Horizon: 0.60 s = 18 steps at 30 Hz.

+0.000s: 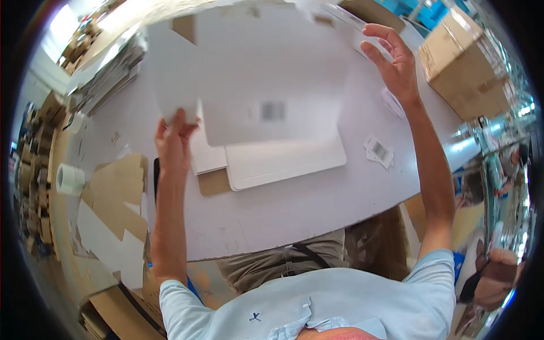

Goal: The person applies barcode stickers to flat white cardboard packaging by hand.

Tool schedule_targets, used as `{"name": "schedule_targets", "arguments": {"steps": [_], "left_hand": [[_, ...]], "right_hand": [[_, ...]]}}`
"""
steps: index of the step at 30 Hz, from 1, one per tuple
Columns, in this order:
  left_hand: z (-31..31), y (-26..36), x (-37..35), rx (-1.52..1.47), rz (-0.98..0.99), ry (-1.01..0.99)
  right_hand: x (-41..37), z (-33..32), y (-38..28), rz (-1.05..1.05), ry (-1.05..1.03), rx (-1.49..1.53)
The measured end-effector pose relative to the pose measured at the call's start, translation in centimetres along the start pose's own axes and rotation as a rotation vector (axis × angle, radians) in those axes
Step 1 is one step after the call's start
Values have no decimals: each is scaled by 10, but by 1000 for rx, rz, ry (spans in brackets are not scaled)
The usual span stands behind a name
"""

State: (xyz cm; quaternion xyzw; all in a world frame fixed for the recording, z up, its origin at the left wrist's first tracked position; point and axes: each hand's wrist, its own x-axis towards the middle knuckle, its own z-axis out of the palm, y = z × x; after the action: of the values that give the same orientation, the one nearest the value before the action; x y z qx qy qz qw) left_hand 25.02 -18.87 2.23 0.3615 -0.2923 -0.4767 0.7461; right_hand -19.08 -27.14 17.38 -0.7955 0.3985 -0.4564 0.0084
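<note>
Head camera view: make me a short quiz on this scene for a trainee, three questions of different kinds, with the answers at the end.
1. True or false: the left hand grips the large white sheet near its lower left part.

2. What is printed on the small white labels lying on the table?
A) a red arrow
B) a barcode
C) a blue star

3. Fill in the blank: the roll of tape is on the person's ____ side.

Key: 1 true; 2 B; 3 left.
</note>
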Motion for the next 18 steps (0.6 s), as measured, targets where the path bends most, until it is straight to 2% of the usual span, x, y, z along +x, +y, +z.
{"name": "schedule_targets", "arguments": {"steps": [1, 3, 4, 5, 6, 7, 9, 10, 12, 13, 14, 15, 17, 18], "left_hand": [[-11, -7, 32, -6, 21, -42], [12, -12, 83, -11, 103, 125], [-3, -21, 129, -47, 96, -45], [13, -20, 152, -42, 95, -30], [14, -26, 182, -40, 102, -108], [25, -30, 201, 1, 108, -71], [20, -43, 245, 8, 42, -90], [13, -52, 264, 73, -35, -91], [3, -63, 286, 134, -126, -99], [-2, -65, 288, 377, -141, 1], [-7, -68, 287, 626, -155, 97], [-14, -70, 284, 628, -167, 88], [-25, -65, 272, 812, 145, 266], [-23, -60, 256, 815, 147, 259]], "right_hand": [[-9, -11, 14, 73, 28, 24], [-43, -28, 43, 149, 28, -54], [-65, -36, 62, 280, -8, -8], [-84, -45, 72, 409, -40, 44], [-102, -53, 64, 483, -61, -45], [-124, -63, 68, 502, -61, -73], [-172, -72, 81, 583, -262, -120], [-186, -73, 73, 598, -269, -131], [-211, -77, 52, 596, -502, -230], [-220, -77, 47, 610, -506, -239], [-231, -76, 42, 481, -552, -342], [-237, -75, 38, 346, -596, -441], [-240, -75, 43, 382, -587, -419], [-240, -75, 50, 377, -612, -414]]}}
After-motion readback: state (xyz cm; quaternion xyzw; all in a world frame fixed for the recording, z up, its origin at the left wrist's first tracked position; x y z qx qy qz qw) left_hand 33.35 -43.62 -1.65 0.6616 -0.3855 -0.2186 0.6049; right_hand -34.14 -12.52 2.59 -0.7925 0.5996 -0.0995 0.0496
